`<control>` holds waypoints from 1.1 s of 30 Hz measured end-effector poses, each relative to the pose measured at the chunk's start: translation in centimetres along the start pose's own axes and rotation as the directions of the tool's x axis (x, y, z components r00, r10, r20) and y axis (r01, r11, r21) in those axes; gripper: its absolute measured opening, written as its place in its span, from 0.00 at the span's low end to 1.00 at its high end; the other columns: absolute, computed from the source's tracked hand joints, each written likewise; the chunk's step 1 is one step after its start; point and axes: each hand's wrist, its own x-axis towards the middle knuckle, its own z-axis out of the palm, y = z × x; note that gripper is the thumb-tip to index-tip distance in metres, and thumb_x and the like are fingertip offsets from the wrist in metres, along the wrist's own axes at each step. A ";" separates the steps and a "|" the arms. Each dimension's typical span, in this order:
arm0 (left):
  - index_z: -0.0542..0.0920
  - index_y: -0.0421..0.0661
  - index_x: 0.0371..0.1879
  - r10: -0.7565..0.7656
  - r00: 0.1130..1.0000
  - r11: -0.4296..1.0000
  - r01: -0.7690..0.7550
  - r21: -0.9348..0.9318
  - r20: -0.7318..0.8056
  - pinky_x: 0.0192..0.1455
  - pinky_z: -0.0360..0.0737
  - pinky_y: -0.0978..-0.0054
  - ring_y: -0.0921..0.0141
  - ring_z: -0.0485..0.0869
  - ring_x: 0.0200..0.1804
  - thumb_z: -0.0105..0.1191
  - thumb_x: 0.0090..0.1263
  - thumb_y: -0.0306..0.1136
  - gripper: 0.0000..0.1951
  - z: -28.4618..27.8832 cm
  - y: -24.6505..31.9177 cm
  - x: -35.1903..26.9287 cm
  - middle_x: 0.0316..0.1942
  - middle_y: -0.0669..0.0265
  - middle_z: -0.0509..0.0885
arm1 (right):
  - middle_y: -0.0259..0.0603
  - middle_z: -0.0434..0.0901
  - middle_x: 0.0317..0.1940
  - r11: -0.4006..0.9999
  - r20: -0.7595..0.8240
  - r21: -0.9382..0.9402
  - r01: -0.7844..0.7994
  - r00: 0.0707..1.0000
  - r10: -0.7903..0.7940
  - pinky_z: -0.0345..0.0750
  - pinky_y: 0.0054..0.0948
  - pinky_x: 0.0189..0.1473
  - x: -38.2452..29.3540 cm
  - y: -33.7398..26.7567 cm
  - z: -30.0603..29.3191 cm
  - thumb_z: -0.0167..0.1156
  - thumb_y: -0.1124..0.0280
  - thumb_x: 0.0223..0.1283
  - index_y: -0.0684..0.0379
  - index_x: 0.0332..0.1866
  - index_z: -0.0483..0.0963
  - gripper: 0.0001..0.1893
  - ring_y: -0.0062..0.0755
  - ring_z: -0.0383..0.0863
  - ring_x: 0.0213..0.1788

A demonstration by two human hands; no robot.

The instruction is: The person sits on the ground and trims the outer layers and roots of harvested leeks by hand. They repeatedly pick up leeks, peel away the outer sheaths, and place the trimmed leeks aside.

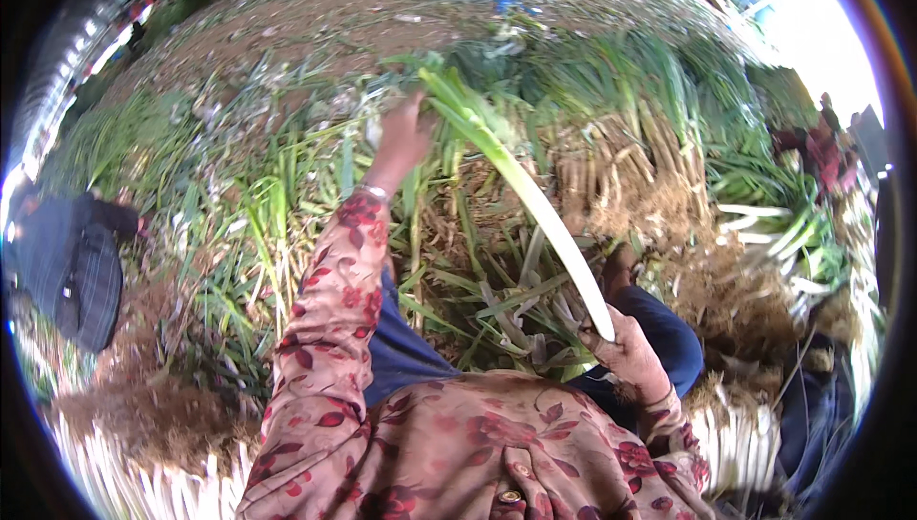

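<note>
A long leek or large green onion (536, 205) slants across the view before me, its white end low on the right and its green leaves at the upper left. My right hand (630, 355) is closed at its white root end, low at the right. Stretched forward, my left hand (402, 137) is blurred beside the green tops; whether it grips the leaves cannot be told. Loose leaves and peelings (501, 305) lie between my bent knees. Beyond them rests a bundle of untrimmed stalks (616, 162) with brown roots.
Cleaned white stalks (143, 477) lie at the lower left, with more (738, 434) at the lower right. Root heaps (731, 298) sit at my right. A person in dark clothing (68, 262) is at the far left, and another in red (824, 155) at the right.
</note>
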 end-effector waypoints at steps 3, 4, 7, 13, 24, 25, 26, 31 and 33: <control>0.81 0.40 0.53 0.043 0.994 0.986 -0.058 0.158 0.096 0.47 0.80 0.55 0.49 0.84 0.45 0.53 0.73 0.29 0.14 2.9 0.1 -1.2 0.37 0.45 0.85 | 0.40 0.82 0.37 0.998 -0.037 -0.018 0.066 0.997 -0.066 0.77 0.28 0.43 -0.2 0.6 0.2 0.64 0.73 0.66 0.64 0.63 0.72 0.21 0.22 0.78 0.39; 0.81 0.38 0.50 0.417 0.905 0.839 -0.418 0.349 0.082 0.42 0.77 0.52 0.46 0.83 0.39 0.50 0.73 0.27 0.12 4.0 0.2 -1.6 0.36 0.43 0.85 | 0.40 0.83 0.40 0.999 -0.013 0.030 0.029 1.000 -0.029 0.78 0.28 0.45 -0.4 1.0 0.0 0.64 0.72 0.67 0.64 0.63 0.72 0.21 0.21 0.79 0.41; 0.82 0.38 0.49 0.044 0.929 0.999 -0.034 -0.033 0.368 0.47 0.77 0.57 0.52 0.83 0.40 0.48 0.75 0.27 0.11 5.6 1.1 -2.6 0.39 0.45 0.86 | 0.37 0.84 0.41 0.969 -0.042 0.236 0.071 0.997 -0.063 0.79 0.28 0.48 -0.2 2.5 0.5 0.60 0.70 0.69 0.65 0.64 0.71 0.22 0.21 0.79 0.43; 0.84 0.44 0.40 0.534 0.543 0.689 -0.723 0.039 0.648 0.51 0.78 0.60 0.64 0.83 0.45 0.50 0.72 0.24 0.08 8.1 7.6 -8.0 0.39 0.62 0.87 | 0.33 0.81 0.41 0.963 -0.105 0.228 0.147 0.987 -0.126 0.76 0.26 0.53 2.4 4.0 1.8 0.60 0.68 0.71 0.64 0.60 0.71 0.18 0.22 0.78 0.47; 0.74 0.41 0.63 -0.311 0.944 0.924 0.274 -0.266 -0.109 0.63 0.75 0.67 0.62 0.78 0.60 0.51 0.78 0.50 0.26 -3.7 -6.7 4.0 0.60 0.57 0.78 | 0.21 0.75 0.26 0.794 -0.340 0.607 -0.015 0.899 0.277 0.72 0.16 0.20 1.3 2.5 -9.5 0.59 0.67 0.72 0.57 0.58 0.72 0.14 0.12 0.73 0.21; 0.72 0.40 0.64 -0.396 0.904 0.892 0.337 -0.300 -0.161 0.64 0.74 0.65 0.63 0.77 0.60 0.52 0.78 0.48 0.26 -4.3 -8.5 3.7 0.64 0.58 0.76 | 0.21 0.75 0.25 0.766 -0.392 0.642 -0.027 0.848 0.358 0.71 0.16 0.16 1.4 2.2 -12.1 0.57 0.68 0.73 0.56 0.59 0.70 0.13 0.12 0.73 0.19; 0.70 0.40 0.67 -0.396 0.894 0.911 0.352 -0.215 -0.212 0.63 0.74 0.65 0.64 0.77 0.61 0.53 0.78 0.46 0.27 -4.9 -9.8 4.2 0.65 0.59 0.76 | 0.24 0.76 0.25 0.756 -0.494 0.643 0.123 0.821 0.286 0.71 0.15 0.15 0.2 2.0 -14.8 0.55 0.67 0.74 0.58 0.59 0.70 0.13 0.14 0.73 0.19; 0.62 0.45 0.74 -0.503 0.856 0.763 0.503 -0.406 0.117 0.62 0.73 0.64 0.68 0.73 0.65 0.56 0.76 0.45 0.32 -5.6 -10.5 1.2 0.69 0.64 0.72 | 0.28 0.76 0.24 0.940 -0.925 0.342 -0.005 0.173 0.338 0.71 0.21 0.20 -2.0 6.7 -35.6 0.53 0.61 0.77 0.60 0.56 0.74 0.15 0.16 0.69 0.20; 0.63 0.49 0.75 -0.632 0.769 0.678 0.609 -0.411 0.096 0.63 0.73 0.63 0.69 0.72 0.67 0.56 0.75 0.46 0.33 -5.6 -9.8 0.4 0.71 0.66 0.70 | 0.33 0.76 0.26 0.988 -0.996 0.085 -0.128 0.021 0.088 0.73 0.23 0.27 -5.2 11.4 -43.1 0.57 0.62 0.73 0.59 0.55 0.76 0.14 0.22 0.73 0.24</control>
